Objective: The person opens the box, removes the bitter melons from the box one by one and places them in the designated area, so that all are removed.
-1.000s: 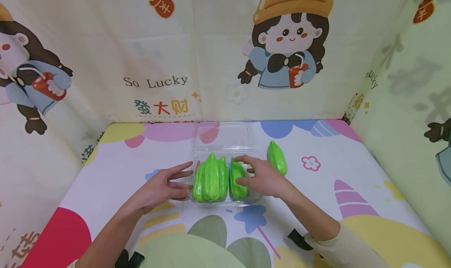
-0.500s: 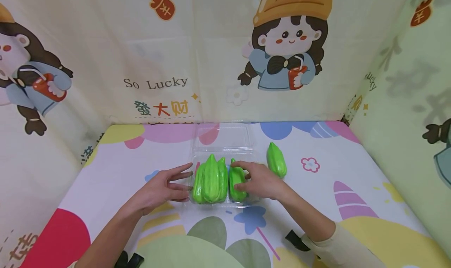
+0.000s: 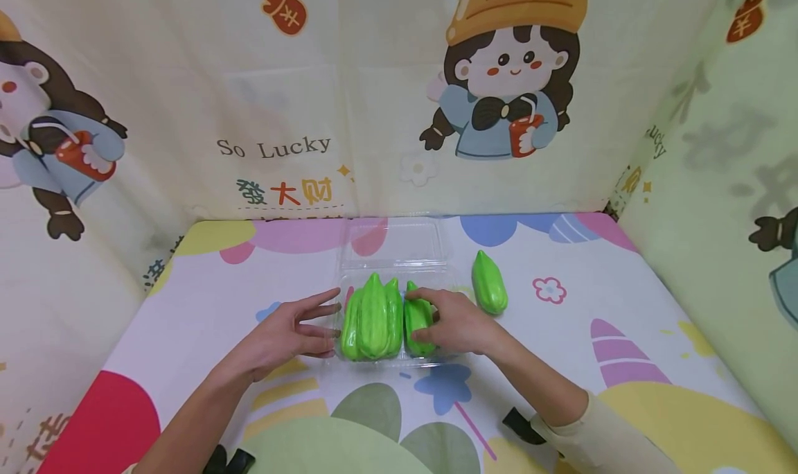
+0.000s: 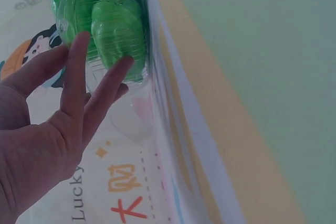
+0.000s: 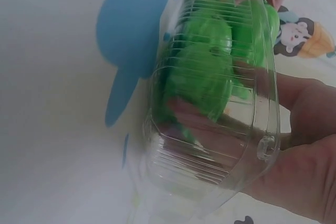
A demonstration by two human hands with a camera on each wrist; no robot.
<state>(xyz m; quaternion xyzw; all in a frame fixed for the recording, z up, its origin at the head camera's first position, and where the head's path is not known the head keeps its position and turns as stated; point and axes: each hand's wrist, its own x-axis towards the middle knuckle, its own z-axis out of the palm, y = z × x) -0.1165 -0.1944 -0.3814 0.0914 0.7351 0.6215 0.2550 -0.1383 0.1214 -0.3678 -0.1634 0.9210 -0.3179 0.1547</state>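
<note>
A clear plastic clamshell box (image 3: 386,364) sits mid-table with its lid (image 3: 395,242) laid back. Several bright green, ribbed, pointed vegetables (image 3: 374,318) fill its left part, one on top of others. My right hand (image 3: 460,321) reaches into the right part and grips another green vegetable (image 3: 418,316), index finger at its pointed end and thumb near its blunt end. My left hand (image 3: 288,332) stays at the box's left side, fingers spread and fairly straight, fingertips right at the wall. In the left wrist view those fingertips overlap the ribbed plastic wall (image 4: 137,35).
One more green vegetable (image 3: 489,283) lies on the table right of the box, just beyond my right hand. A printed cloth covers the table (image 3: 548,349), and patterned curtains (image 3: 374,100) hang at the back and both sides.
My right hand has shifted slightly left and closed in on the right-hand vegetable, which sits a little nearer the others. The left hand has stayed in place.
</note>
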